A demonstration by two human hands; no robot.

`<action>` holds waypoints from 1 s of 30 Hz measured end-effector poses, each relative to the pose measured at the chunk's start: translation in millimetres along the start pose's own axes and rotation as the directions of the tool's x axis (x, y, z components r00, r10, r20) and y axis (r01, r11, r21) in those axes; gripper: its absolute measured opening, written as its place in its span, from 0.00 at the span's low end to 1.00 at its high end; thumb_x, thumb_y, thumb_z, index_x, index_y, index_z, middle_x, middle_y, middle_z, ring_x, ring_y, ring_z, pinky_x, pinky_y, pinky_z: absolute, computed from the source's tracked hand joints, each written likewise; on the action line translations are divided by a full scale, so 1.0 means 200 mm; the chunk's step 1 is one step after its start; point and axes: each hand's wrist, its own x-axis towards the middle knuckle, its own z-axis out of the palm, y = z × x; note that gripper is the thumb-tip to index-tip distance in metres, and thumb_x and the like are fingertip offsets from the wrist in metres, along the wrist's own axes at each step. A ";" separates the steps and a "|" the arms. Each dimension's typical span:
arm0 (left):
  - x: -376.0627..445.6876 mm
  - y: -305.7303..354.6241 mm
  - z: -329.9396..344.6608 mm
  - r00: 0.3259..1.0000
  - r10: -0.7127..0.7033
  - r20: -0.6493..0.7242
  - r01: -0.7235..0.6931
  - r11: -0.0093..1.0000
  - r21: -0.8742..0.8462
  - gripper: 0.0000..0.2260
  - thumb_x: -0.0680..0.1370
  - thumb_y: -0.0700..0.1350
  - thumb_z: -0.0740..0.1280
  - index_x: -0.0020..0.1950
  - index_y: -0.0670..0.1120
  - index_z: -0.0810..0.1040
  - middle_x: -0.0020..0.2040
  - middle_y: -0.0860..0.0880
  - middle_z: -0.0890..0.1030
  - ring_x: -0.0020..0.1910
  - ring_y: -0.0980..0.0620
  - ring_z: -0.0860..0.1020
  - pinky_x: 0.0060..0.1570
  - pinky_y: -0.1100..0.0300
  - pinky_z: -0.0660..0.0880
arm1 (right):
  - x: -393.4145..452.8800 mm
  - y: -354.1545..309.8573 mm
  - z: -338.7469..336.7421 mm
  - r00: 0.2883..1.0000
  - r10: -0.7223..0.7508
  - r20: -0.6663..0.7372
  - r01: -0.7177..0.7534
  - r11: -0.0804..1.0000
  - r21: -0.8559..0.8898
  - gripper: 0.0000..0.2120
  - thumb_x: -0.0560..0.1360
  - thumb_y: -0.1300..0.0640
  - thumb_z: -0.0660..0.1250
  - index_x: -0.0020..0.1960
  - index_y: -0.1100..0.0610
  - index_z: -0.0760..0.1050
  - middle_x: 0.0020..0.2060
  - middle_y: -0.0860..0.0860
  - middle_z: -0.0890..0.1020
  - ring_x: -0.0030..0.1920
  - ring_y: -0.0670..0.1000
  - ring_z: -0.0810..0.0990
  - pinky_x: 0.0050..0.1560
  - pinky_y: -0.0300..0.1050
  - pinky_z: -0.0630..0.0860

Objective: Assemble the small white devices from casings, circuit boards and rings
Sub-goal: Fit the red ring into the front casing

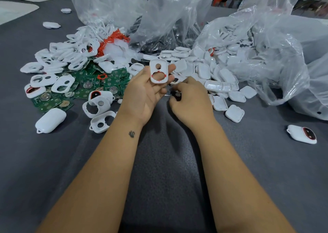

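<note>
Head view: left hand (pixel 147 92), palm up, fingers lightly curled, holds one white front casing (pixel 158 71) at its fingertips, an orange-red ring (pixel 158 76) already seated round the larger of its two openings. Right hand (pixel 188 101), knuckles up just beside the left, fingers curled on some small dark-and-metallic piece at the tabletop (pixel 159 161); what that piece is cannot be told. Handling, as a judgement: the casing looks a thin moulded shell, light, stiff and smooth, best taken by its long outer edges so the openings stay free; the ring looks thin and slightly pliant, likely to pop out if pressed from behind; the boards should be rigid and taken by their edges. Stock, counted where possible: one casing in hand; loose front casings (pixel 62 83) beyond and to the left of the left hand, too many and too overlapped to count; green circuit boards (pixel 88 85) in a heap beneath and beside them, count not possible; a tangle of orange rings (pixel 111 39) farther out, uncounted; plain back shells (pixel 236 97) beyond and to the right of the right hand, dozens; one closed white device (pixel 50 120) near the left forearm, one more with a dark red-rimmed window (pixel 302 134) well to the right; several clear plastic bags (pixel 266 42) behind, holding more parts.
</note>
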 end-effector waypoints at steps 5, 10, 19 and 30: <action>0.00 0.00 0.00 1.000 0.000 0.000 0.000 1.000 0.011 0.16 0.85 0.48 0.51 0.59 0.42 0.75 0.54 0.45 0.84 0.42 0.53 0.82 0.36 0.64 0.73 | 0.02 0.01 -0.01 1.000 0.004 0.027 -0.004 1.000 0.010 0.09 0.76 0.60 0.65 0.51 0.56 0.83 0.50 0.57 0.76 0.52 0.57 0.75 0.45 0.44 0.67; 0.02 0.00 0.00 0.989 0.015 -0.145 -0.023 0.998 -0.053 0.18 0.86 0.49 0.49 0.56 0.40 0.74 0.46 0.43 0.85 0.31 0.55 0.77 0.28 0.66 0.66 | 0.03 0.05 -0.03 0.997 0.080 -0.010 -0.081 0.997 -0.019 0.14 0.76 0.64 0.62 0.56 0.56 0.82 0.54 0.57 0.78 0.55 0.59 0.77 0.51 0.47 0.72; 0.03 -0.01 -0.01 0.977 0.020 -0.213 -0.028 0.999 -0.033 0.19 0.85 0.50 0.51 0.54 0.40 0.78 0.44 0.44 0.86 0.37 0.53 0.82 0.34 0.64 0.76 | 0.03 0.07 -0.06 0.997 0.071 0.027 -0.071 0.997 0.004 0.12 0.77 0.66 0.62 0.54 0.61 0.83 0.58 0.56 0.76 0.55 0.58 0.76 0.57 0.47 0.71; 0.00 0.00 0.01 0.993 -0.004 -0.121 0.004 1.000 -0.007 0.12 0.84 0.43 0.55 0.57 0.38 0.74 0.48 0.40 0.85 0.37 0.51 0.83 0.35 0.62 0.78 | 0.02 0.08 -0.05 0.998 0.058 0.020 -0.058 0.998 -0.018 0.12 0.76 0.68 0.62 0.55 0.64 0.81 0.56 0.57 0.73 0.55 0.57 0.74 0.54 0.46 0.70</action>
